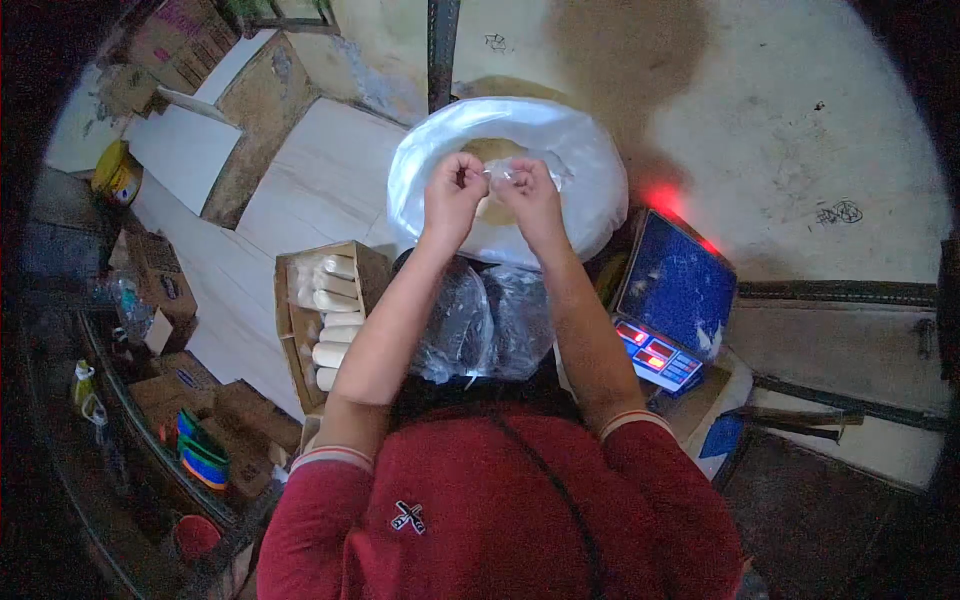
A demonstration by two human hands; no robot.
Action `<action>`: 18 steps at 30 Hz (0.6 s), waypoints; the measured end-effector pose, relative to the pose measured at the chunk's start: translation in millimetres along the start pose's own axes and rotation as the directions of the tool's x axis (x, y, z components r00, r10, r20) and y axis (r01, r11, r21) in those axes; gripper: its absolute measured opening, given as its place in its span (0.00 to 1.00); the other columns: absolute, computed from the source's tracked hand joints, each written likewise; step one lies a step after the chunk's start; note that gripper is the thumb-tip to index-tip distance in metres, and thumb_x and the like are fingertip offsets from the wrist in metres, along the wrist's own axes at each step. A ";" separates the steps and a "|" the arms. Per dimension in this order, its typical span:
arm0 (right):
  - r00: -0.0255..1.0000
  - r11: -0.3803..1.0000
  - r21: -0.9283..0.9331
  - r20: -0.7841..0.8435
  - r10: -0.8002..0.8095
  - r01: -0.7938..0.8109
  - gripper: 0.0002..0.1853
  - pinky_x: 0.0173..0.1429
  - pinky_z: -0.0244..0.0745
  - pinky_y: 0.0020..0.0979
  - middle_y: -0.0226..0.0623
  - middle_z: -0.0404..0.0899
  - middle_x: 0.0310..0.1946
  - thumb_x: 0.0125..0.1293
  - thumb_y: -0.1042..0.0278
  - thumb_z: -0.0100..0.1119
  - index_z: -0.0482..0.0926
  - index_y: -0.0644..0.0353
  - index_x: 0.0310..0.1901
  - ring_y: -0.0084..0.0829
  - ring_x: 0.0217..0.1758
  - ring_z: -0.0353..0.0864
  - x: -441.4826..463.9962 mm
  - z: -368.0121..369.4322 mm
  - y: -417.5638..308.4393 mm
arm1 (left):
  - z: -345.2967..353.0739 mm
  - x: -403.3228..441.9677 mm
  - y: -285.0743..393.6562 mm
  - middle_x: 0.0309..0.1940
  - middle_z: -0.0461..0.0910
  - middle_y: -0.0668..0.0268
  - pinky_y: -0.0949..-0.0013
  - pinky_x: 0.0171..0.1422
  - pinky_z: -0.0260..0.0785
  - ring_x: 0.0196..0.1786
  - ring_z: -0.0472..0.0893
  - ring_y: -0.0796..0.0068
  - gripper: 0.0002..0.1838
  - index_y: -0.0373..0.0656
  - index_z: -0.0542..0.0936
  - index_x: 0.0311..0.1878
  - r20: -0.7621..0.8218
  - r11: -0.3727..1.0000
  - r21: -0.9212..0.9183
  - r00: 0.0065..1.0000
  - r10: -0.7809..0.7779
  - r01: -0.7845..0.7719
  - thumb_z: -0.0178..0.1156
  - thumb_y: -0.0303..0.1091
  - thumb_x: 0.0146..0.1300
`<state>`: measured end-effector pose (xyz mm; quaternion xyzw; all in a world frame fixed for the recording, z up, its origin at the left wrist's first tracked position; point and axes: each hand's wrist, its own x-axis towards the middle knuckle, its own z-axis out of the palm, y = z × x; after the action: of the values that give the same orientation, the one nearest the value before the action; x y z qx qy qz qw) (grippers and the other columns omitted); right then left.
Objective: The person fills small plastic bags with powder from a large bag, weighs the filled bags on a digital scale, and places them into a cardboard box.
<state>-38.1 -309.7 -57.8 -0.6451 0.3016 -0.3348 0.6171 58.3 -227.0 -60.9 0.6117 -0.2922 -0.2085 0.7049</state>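
My left hand (455, 198) and my right hand (535, 200) are close together, fingers pinched. Between them is a small piece of clear plastic (501, 173) that looks like a thin bag, its edge caught in the fingertips of both. Just under the hands stands a large round sack (590, 170) with a rolled white plastic rim. Something tan (490, 150) shows inside its mouth, partly hidden by my hands. Clear plastic bags (465, 325) lie across my lap, below my forearms.
A cardboard box (292, 340) of white filled packets (335, 300) sits left of my lap. On the right is a blue digital scale (675, 285) with a lit red display (655, 352). Cartons (160, 285) and a yellow bucket (118, 175) stand farther left.
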 end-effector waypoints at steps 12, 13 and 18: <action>0.913 0.971 -0.201 0.407 -0.038 0.130 0.15 0.44 0.73 0.26 0.36 0.79 0.32 0.52 0.70 0.64 0.76 0.63 0.42 0.25 0.38 0.78 36.5 -24.5 18.3 | -76.5 -6.4 37.6 0.40 0.77 0.58 0.66 0.51 0.68 0.45 0.77 0.64 0.13 0.38 0.80 0.40 0.107 0.776 0.545 0.945 0.310 -0.317 0.51 0.17 0.52; 0.913 0.971 -0.201 0.406 -0.034 0.126 0.15 0.44 0.73 0.26 0.36 0.79 0.32 0.52 0.70 0.64 0.76 0.63 0.42 0.25 0.38 0.78 43.7 -37.6 31.5 | -95.1 -12.6 50.9 0.41 0.77 0.59 0.67 0.52 0.68 0.46 0.77 0.66 0.13 0.38 0.80 0.41 0.055 0.779 0.576 0.962 0.267 -0.249 0.51 0.17 0.53; 0.928 0.291 -0.935 0.278 0.250 0.201 0.14 0.45 0.73 0.38 0.41 0.81 0.37 0.52 0.63 0.59 0.80 0.59 0.39 0.37 0.42 0.81 50.9 -50.1 73.0 | -204.1 -54.1 62.3 0.45 0.77 0.63 0.74 0.50 0.66 0.46 0.76 0.74 0.12 0.36 0.78 0.43 -0.078 0.754 0.638 0.961 0.264 -0.155 0.48 0.18 0.60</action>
<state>-46.4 -384.3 -126.9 -0.9297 0.3277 0.0499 0.1604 150.3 -30.4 -24.6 0.7893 -0.3526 0.0317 0.5017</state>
